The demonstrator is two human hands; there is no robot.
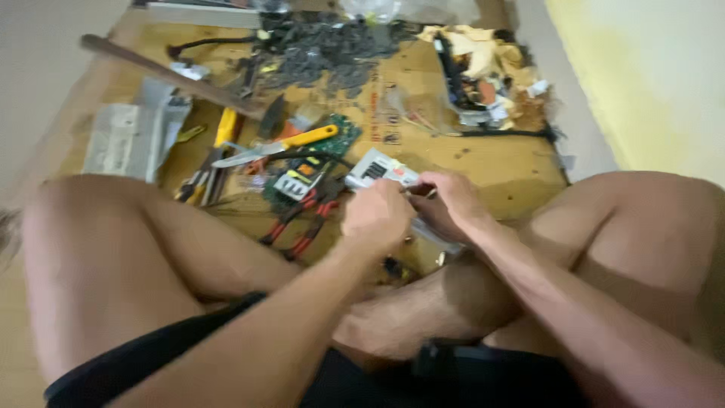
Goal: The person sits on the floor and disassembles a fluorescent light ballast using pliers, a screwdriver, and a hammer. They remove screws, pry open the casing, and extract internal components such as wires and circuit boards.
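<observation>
I sit cross-legged on the floor. Both hands meet over a flat silver metal casing (pixel 375 168) held above my shins. My left hand (pixel 375 217) grips its near side. My right hand (pixel 445 204) closes on its right end, with a thin dark tool tip (pixel 421 193) poking out between the fingers. The frame is blurred, so the exact grip is unclear. Just left of the casing lies a green circuit board (pixel 311 170) with red-handled pliers (pixel 298 223) on its near edge.
A brown board (pixel 498 162) covers the floor. On it lie a yellow-handled knife (pixel 276 147), a long wooden handle (pixel 170 75), a grey folded metal piece (pixel 128 136), a heap of dark scrap (pixel 328 45) and torn debris (pixel 487 68). A pale wall (pixel 649 75) stands at right.
</observation>
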